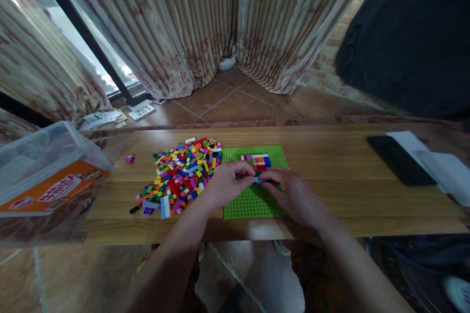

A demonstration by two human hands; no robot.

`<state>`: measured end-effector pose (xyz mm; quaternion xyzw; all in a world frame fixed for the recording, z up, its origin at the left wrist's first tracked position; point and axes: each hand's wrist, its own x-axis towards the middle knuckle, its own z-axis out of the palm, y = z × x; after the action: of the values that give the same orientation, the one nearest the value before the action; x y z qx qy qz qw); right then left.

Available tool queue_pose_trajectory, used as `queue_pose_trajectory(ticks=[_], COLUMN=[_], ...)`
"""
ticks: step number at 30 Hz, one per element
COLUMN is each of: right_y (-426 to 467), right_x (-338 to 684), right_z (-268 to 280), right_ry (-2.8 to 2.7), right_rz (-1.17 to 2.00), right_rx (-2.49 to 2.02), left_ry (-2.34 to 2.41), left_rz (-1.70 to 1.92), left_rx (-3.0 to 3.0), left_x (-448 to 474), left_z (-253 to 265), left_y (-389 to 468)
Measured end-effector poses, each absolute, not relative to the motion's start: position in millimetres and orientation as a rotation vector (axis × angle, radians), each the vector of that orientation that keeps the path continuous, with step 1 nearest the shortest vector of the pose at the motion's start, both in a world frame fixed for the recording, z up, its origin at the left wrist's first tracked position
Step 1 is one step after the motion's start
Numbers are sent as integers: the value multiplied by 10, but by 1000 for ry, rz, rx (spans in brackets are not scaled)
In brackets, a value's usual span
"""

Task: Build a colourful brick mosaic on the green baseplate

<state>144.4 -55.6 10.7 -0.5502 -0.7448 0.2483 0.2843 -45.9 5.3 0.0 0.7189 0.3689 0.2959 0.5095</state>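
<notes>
Light-blue brick at green baseplate

Light-blue brick [258, 180] over green baseplate [251, 206]. Right hand [295, 196]: fingers clamped on it. Left hand [225, 183]: fingertips at its end, grip unclear. Brick pile [185, 173] left of baseplate; farther left, clear bin [33, 149], orange label [55, 201], white characters [58, 189] too blurred.

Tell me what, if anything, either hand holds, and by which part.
A light-blue piece shows between the left hand and the right hand; whether it is gripped, and by which part, is too small to tell.

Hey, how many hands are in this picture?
2: the left hand reaches over the green baseplate from its left side, the right hand from its right. No others show.
</notes>
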Motion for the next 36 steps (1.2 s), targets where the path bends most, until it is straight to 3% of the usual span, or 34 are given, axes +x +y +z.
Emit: queue_pose_trajectory(ticks=[16,36], right_y=[-507,-453], right_x=[1438,1410], right_z=[24,-59], right_ry=[-2150,-2039], right_rz=[434,477], right_rx=[-1551,-1501], left_ry=[1159,1497], left_rz=[597,468], left_rx=[1760,1773], left_x=[-475,-280], left_z=[-131,12], left_y=[95,11])
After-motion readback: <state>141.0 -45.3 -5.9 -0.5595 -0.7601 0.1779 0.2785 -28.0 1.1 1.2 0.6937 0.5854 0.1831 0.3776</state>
